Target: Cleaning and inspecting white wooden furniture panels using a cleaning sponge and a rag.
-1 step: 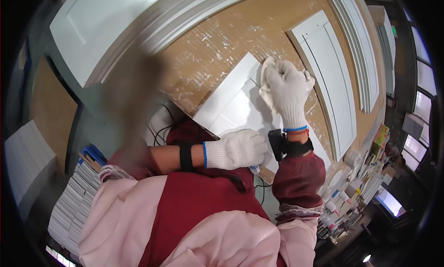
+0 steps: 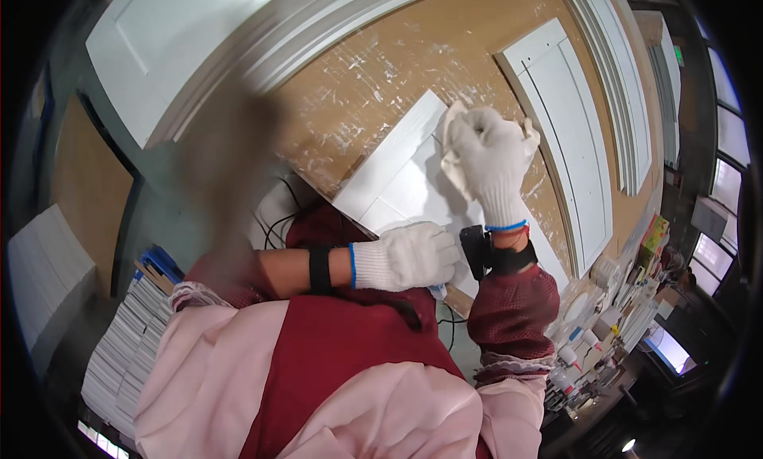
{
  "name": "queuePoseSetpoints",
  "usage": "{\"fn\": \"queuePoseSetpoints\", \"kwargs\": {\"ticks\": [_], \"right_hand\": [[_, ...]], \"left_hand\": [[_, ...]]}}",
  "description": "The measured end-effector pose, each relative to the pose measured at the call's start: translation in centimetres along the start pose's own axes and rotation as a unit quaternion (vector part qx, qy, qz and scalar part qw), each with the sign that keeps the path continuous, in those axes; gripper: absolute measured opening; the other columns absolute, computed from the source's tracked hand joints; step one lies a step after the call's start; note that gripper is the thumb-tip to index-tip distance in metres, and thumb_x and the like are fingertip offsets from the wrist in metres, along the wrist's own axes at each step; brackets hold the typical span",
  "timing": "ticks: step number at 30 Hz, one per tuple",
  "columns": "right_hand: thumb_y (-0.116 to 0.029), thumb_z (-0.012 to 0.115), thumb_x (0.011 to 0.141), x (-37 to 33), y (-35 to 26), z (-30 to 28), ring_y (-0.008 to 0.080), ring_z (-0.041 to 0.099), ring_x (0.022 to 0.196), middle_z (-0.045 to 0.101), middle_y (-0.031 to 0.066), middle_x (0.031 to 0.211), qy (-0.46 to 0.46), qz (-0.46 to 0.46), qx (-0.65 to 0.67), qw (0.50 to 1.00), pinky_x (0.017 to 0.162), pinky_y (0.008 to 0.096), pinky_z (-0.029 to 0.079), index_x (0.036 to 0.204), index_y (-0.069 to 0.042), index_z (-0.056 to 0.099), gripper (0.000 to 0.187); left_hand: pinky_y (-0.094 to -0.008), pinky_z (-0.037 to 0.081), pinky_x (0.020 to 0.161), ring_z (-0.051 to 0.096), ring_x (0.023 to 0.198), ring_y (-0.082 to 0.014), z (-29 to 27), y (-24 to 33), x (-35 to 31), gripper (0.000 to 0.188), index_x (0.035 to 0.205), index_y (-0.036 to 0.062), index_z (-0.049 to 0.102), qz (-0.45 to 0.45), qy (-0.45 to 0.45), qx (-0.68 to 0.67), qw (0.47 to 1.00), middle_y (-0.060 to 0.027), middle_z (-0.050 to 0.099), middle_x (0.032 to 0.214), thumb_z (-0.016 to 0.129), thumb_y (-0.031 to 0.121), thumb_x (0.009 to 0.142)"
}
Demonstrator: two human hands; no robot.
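A white panel door (image 2: 417, 173) with a raised frame lies at an angle on the workbench in front of me. In a white knit glove, my left hand (image 2: 417, 256) is closed over the panel's near edge, fingers curled together. My right hand (image 2: 491, 151), gloved the same way, is closed on a cream cloth (image 2: 453, 169) and presses it against the far right side of the panel. Folds of the cloth stick out on both sides of the fist. Under the right hand, part of the panel's surface is hidden.
The brown workbench top (image 2: 358, 81) is spotted with white paint. A narrow white panel (image 2: 560, 133) lies to the right, with stacked white frames (image 2: 620, 85) beyond it. A large white door (image 2: 175, 46) sits far left. Bottles and tools crowd a cluttered surface (image 2: 588, 332) at right.
My right hand has shifted slightly to the left with the cloth, along the panel. The left hand and the panel stay where they were.
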State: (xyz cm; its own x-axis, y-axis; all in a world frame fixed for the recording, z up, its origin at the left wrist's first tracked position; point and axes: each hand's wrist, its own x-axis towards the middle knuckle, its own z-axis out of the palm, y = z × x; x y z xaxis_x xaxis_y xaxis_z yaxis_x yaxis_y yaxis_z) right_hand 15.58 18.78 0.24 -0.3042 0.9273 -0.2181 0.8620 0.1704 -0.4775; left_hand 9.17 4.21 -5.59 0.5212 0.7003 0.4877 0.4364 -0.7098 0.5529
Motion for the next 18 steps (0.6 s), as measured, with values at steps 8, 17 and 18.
{"fn": "queuePoseSetpoints", "kwargs": {"ticks": [8,17,18], "right_hand": [[-0.027,0.06,0.086,0.0,-0.4,1.8,0.0269,0.065,0.07,0.066,0.0124,0.072,0.009,-0.083,-0.059,0.995,0.063,0.0344,0.049,0.088,-0.004,0.067,0.024],[-0.027,0.057,0.087,0.7,-0.4,1.7,0.0279,0.066,0.07,0.066,0.0141,0.072,-0.015,-0.042,-0.036,0.998,0.064,0.0359,0.049,0.088,-0.003,0.066,0.026],[-0.026,0.057,0.087,1.1,-0.6,1.6,0.0281,0.066,0.07,0.066,0.0147,0.072,0.009,-0.046,-0.05,0.998,0.065,0.0356,0.049,0.088,-0.002,0.067,0.026]], "left_hand": [[-0.0297,0.044,0.07,0.055,0.084,-0.0186,-0.2,0.1,-0.5,0.007,0.072,0.0148,0.06,-0.004,-0.013,0.005,1.0,-0.0013,0.057,0.083,0.063,0.02,0.069],[-0.0297,0.044,0.072,0.056,0.084,-0.0187,-0.6,0.1,0.0,0.008,0.072,0.0138,0.061,-0.015,-0.034,0.001,0.999,-0.0014,0.056,0.082,0.063,0.021,0.069],[-0.0301,0.044,0.072,0.056,0.085,-0.0189,-0.9,-0.1,0.0,0.009,0.072,0.0138,0.061,-0.012,-0.034,-0.029,0.999,-0.0016,0.056,0.082,0.063,0.022,0.069]]}}
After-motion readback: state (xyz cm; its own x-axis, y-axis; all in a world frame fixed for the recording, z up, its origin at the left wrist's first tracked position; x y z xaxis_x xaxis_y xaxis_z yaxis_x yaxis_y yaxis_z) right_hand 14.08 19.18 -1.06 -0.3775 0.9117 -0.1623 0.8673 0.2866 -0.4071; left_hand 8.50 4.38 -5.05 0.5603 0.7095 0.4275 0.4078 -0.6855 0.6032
